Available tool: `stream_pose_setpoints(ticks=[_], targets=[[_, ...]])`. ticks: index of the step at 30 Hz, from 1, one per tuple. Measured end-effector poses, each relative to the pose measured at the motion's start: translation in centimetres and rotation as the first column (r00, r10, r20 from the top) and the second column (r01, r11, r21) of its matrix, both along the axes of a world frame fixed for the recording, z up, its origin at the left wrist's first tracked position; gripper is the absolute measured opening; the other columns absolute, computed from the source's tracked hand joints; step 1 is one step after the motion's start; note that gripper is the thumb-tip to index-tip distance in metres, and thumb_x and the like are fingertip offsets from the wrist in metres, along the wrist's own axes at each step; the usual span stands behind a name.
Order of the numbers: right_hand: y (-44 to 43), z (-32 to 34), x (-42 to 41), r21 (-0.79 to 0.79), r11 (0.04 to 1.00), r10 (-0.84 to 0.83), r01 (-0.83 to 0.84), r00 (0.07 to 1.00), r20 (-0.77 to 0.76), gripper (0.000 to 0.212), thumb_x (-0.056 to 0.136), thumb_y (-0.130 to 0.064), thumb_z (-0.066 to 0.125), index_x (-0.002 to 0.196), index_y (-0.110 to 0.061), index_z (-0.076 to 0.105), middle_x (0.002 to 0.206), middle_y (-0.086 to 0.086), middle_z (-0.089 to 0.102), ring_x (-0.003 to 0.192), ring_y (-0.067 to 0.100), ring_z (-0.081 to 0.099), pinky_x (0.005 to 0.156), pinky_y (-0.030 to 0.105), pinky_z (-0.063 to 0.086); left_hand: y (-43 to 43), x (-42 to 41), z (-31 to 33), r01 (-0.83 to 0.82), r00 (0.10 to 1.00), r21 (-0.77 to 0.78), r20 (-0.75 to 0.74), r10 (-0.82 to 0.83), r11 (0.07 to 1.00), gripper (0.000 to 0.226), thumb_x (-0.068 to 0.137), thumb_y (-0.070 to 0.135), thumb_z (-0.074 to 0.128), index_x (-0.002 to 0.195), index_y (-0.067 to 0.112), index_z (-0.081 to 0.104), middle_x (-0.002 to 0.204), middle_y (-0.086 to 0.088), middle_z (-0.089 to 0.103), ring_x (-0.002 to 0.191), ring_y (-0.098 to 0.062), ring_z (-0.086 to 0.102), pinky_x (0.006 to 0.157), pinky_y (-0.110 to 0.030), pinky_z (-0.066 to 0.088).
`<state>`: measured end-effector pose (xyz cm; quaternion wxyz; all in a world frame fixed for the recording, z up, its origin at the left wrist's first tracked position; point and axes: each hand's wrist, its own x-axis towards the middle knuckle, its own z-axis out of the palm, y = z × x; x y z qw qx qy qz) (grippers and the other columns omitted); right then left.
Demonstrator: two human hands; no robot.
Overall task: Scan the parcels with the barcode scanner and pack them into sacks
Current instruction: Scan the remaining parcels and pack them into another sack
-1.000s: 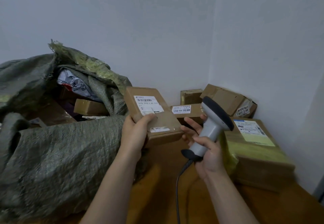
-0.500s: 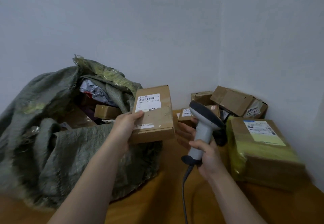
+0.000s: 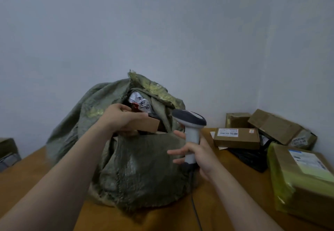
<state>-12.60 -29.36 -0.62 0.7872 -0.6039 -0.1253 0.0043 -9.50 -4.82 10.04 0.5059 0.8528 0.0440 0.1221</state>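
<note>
You are holding the small cardboard parcel (image 3: 146,125) at the open mouth of the green woven sack (image 3: 137,167), just above the sack's front lip. Your left hand (image 3: 121,118) is gripping it from above, fingers curled over its top edge and thumb underneath. Deeper in the mouth a crumpled silver-white bag (image 3: 139,100) is showing. To the right of the opening, your right hand (image 3: 197,154) is clasping the pale handle of the barcode scanner (image 3: 191,127), which is standing upright with its dark head near the sack's edge; its cable (image 3: 196,211) is trailing down toward you.

The sack is sitting on the wooden table (image 3: 36,173) against the wall. Further right, a flat box with a white label (image 3: 236,138) is lying on a black object (image 3: 251,156), with two brown boxes (image 3: 276,126) behind it in the corner. A large parcel wrapped in yellow tape (image 3: 303,180) is resting nearest you at the right edge. Another box (image 3: 8,151) is sitting at the far left.
</note>
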Motion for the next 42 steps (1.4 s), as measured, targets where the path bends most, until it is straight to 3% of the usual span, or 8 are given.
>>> stream_pose_setpoints(ticks=[3, 6, 9, 15, 22, 27, 35, 42], targets=[[2.4, 1.1, 1.0, -0.039, 0.999, 0.016, -0.020, 0.996, -0.086, 0.057, 0.092, 0.012, 0.049, 0.136, -0.023, 0.043, 0.141, 0.003, 0.055, 0.099, 0.038, 0.075, 0.078, 0.049, 0.062, 1.6, 1.0, -0.7, 0.052, 0.997, 0.058, -0.067, -0.048, 0.997, 0.061, 0.062, 0.026, 0.100, 0.109, 0.013, 0.063, 0.105, -0.005, 0.067, 0.091, -0.017, 0.067, 0.069, -0.031, 0.063], [4.3, 1.7, 2.2, -0.077, 0.997, 0.011, -0.024, 0.986, -0.166, 0.064, 0.090, 0.011, 0.051, 0.138, -0.030, 0.039, 0.133, 0.010, 0.053, 0.101, 0.038, 0.074, 0.089, 0.057, 0.058, 2.9, 2.7, -2.2, 0.029, 0.999, 0.070, -0.026, -0.028, 0.997, 0.067, 0.062, 0.022, 0.100, 0.114, 0.016, 0.059, 0.101, -0.001, 0.063, 0.087, -0.014, 0.063, 0.072, -0.030, 0.058], [5.5, 1.6, 3.1, -0.133, 0.991, -0.020, -0.007, 0.980, -0.197, 0.056, 0.089, 0.011, 0.054, 0.126, -0.030, 0.043, 0.126, 0.012, 0.055, 0.107, 0.034, 0.071, 0.095, 0.059, 0.056, 4.1, 5.1, -3.9, -0.004, 1.000, 0.127, 0.002, 0.004, 0.992, 0.068, 0.057, 0.027, 0.102, 0.104, 0.025, 0.053, 0.104, -0.004, 0.065, 0.095, -0.023, 0.065, 0.087, -0.048, 0.059], [6.4, 0.5, 4.6, -0.160, 0.987, -0.067, 0.030, 0.970, -0.234, 0.050, 0.083, 0.014, 0.058, 0.118, -0.020, 0.052, 0.122, 0.023, 0.063, 0.114, 0.034, 0.067, 0.100, 0.058, 0.053, 4.7, 7.8, -5.5, -0.003, 1.000, 0.427, -0.024, 0.015, 0.904, 0.062, 0.069, 0.025, 0.095, 0.105, 0.027, 0.045, 0.117, -0.004, 0.046, 0.095, -0.026, 0.055, 0.075, -0.039, 0.049], [6.4, 0.0, 5.2, -0.179, 0.984, -0.020, -0.024, 0.971, -0.240, 0.045, 0.086, 0.011, 0.059, 0.107, -0.028, 0.052, 0.131, 0.010, 0.057, 0.114, 0.036, 0.067, 0.095, 0.060, 0.056, 5.2, 8.6, -7.1, -0.097, 0.987, 0.662, -0.035, 0.159, 0.743, 0.050, 0.086, 0.037, 0.082, 0.119, 0.020, 0.050, 0.128, -0.012, 0.037, 0.087, -0.033, 0.053, 0.079, -0.045, 0.051], [6.1, 0.1, 4.5, -0.170, 0.985, -0.033, -0.001, 0.980, -0.196, 0.043, 0.089, 0.010, 0.056, 0.109, -0.027, 0.052, 0.133, 0.008, 0.059, 0.110, 0.033, 0.070, 0.093, 0.058, 0.058, 5.1, 8.2, -6.1, -0.015, 0.983, 0.770, -0.105, 0.150, 0.638, 0.066, 0.089, 0.074, 0.056, 0.133, 0.025, 0.062, 0.146, -0.016, 0.038, 0.133, -0.043, 0.042, 0.108, -0.062, 0.036], [1.7, -1.1, 2.3, -0.026, 0.978, -0.209, 0.208, 0.971, -0.117, 0.049, 0.089, 0.011, 0.056, 0.130, -0.015, 0.056, 0.121, 0.003, 0.072, 0.096, 0.032, 0.075, 0.072, 0.040, 0.063, -1.8, 6.1, -5.1, 0.023, 0.993, 0.832, 0.047, -0.113, 0.554, 0.056, 0.093, 0.074, 0.046, 0.124, 0.031, 0.064, 0.138, -0.005, 0.054, 0.135, -0.032, 0.045, 0.111, -0.058, 0.036], [-6.1, -3.9, 0.1, 0.018, 0.882, -0.467, 0.470, 0.880, -0.092, 0.043, 0.091, 0.008, 0.059, 0.125, -0.018, 0.058, 0.115, 0.005, 0.071, 0.072, 0.026, 0.072, 0.060, 0.036, 0.061, -12.5, 5.9, -7.3, 0.064, 0.912, 0.857, 0.158, -0.378, 0.512, 0.058, 0.097, 0.067, 0.047, 0.135, 0.025, 0.059, 0.134, -0.003, 0.058, 0.130, -0.027, 0.051, 0.106, -0.046, 0.042]])
